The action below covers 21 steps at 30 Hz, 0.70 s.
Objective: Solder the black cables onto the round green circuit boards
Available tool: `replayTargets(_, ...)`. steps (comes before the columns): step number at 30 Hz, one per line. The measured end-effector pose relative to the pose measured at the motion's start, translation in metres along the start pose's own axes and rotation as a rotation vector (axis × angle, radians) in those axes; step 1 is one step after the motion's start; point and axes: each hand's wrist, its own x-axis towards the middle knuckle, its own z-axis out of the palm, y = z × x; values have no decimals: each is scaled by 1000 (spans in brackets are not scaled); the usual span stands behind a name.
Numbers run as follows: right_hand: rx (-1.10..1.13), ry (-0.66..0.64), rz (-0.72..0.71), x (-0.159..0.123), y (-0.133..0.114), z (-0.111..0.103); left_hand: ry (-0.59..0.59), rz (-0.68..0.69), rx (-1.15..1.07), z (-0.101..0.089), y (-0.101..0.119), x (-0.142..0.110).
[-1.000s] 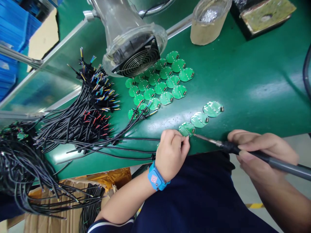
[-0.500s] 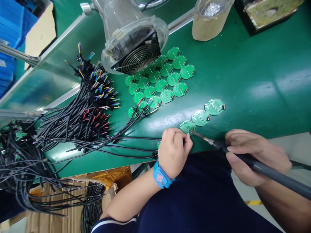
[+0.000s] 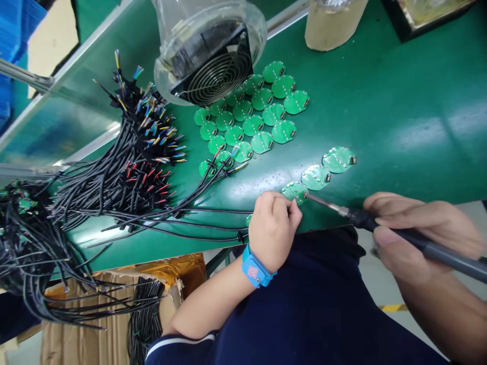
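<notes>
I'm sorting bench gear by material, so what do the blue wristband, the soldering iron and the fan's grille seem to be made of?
Blue wristband: matte, perhaps fabric or rubber, since it wraps in a curve.
Soldering iron: dull dark handle, probably plastic; slim shaft, apparently metal from its sheen.
Grille: likely metal wire, greyish, given its thin concentric rings.

Glossy boards (image 3: 315, 177), metal tool shaft (image 3: 325, 204), handle (image 3: 452, 257) perhaps plastic

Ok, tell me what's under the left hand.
Black cables run in beneath the left hand, and a bright green sliver shows at its edge. Whatever else lies there is covered.
</notes>
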Motion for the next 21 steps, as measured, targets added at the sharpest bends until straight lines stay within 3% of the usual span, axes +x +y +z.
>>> replayTargets(4,-4,-95,-17,7,-1,4,-53,-29,-85,-6,-1,2)
replayTargets(11,-85,-77,-17,10,0,13,-179,-101,-143,-14,-2,10)
replayTargets(16,-111,-155,-117,11,2,11,-207,-145,-128,-14,0,13)
replayTargets(21,-70,-172,-76,10,1,11,-217,-165,-118,-14,1,16)
